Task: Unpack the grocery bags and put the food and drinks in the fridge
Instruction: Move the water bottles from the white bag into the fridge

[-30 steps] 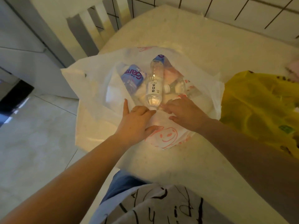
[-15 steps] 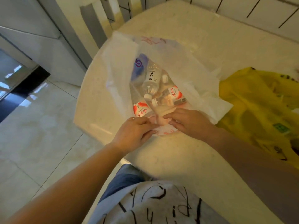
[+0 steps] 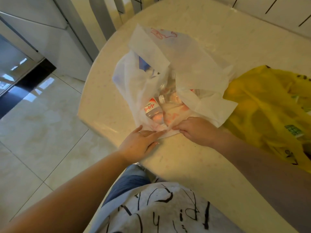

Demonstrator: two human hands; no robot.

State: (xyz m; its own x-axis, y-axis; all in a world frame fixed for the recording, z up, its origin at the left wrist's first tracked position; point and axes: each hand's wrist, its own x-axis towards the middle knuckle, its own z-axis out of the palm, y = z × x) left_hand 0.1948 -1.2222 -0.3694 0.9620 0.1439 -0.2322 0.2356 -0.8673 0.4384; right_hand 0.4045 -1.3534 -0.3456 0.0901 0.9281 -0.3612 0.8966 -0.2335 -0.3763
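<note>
A white plastic bag (image 3: 193, 64) lies on the round beige table (image 3: 185, 165), its mouth facing me. Inside it I see a water bottle with a red label (image 3: 151, 108), a clear bottle (image 3: 165, 96) beside it, and a blue-labelled item (image 3: 143, 63) further back under a fold. Other contents are hidden by the plastic. My left hand (image 3: 139, 142) lies with straight fingers on the bag's near edge. My right hand (image 3: 196, 130) pinches that same edge with curled fingers, close to the left hand's fingertips.
A yellow plastic bag (image 3: 269, 106) with goods inside lies on the table to the right, touching the white bag. Grey cabinet fronts (image 3: 42, 31) stand at the left beyond a glossy tiled floor (image 3: 33, 132). Chair backs (image 3: 101, 22) stand past the table's far left edge.
The bag's near edge has been drawn toward me and its top folded over, covering most bottles. Both hands moved nearer the table edge; my left fingers have straightened.
</note>
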